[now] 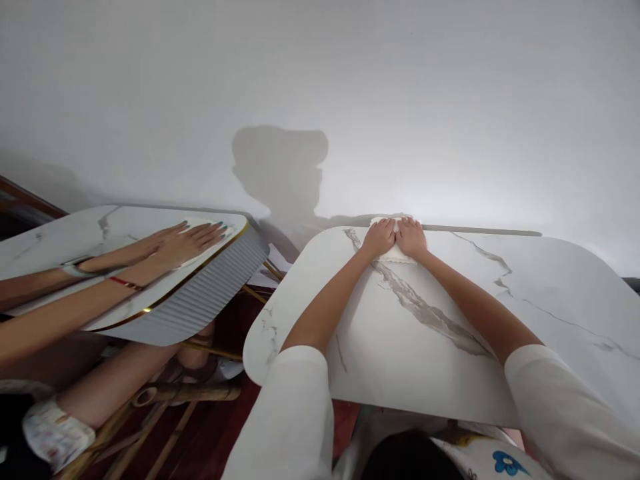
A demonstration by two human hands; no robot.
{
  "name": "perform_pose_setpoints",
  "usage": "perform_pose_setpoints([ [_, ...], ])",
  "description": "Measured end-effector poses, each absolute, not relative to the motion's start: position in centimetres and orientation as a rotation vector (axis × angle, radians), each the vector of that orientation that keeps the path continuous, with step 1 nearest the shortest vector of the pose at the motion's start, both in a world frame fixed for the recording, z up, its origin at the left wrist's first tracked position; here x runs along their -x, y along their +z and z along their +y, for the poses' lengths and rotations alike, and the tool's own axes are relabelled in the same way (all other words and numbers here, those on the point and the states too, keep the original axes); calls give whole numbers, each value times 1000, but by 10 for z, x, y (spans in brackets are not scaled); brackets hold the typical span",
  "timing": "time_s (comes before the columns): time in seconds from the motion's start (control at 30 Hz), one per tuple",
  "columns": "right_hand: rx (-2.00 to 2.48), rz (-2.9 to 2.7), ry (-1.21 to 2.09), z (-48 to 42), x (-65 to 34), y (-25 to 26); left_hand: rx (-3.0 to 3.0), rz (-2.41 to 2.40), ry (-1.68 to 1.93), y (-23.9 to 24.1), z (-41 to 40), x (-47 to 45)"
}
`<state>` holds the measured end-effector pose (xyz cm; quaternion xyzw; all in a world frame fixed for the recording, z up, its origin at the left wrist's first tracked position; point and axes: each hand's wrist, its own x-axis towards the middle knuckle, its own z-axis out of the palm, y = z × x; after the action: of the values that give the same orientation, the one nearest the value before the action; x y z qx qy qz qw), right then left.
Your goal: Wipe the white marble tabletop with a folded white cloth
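A pale cream cloth (399, 255) with a scalloped edge lies by the far edge of a white marble-patterned table (370, 353). My left hand (381, 237) and my right hand (411, 237) press down on it side by side, almost touching, fingers bent over the cloth towards the wall. Both arms reach straight out across the tabletop. Most of the cloth's upper part is hidden beneath my hands.
At the left, another person's hands (193, 243) rest on a light cloth on a second marble-patterned table (80, 223) with a gold rim and ribbed side. A bamboo stool (185, 392) stands below. A grey wall (450, 120) rises behind both tables.
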<state>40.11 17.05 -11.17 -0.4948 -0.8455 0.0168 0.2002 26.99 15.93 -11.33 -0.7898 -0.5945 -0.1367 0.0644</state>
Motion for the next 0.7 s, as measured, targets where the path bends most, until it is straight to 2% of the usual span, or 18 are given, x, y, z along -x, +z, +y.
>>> perform_pose_setpoints([
  [0.27,1380,-2349,52,124,-393,-112,2399,-1814,-328,-114,117,-262],
  [0.7,1147,-2494,80,-9,-384,-108,2269,-1976,-285,-110,-32,-249],
])
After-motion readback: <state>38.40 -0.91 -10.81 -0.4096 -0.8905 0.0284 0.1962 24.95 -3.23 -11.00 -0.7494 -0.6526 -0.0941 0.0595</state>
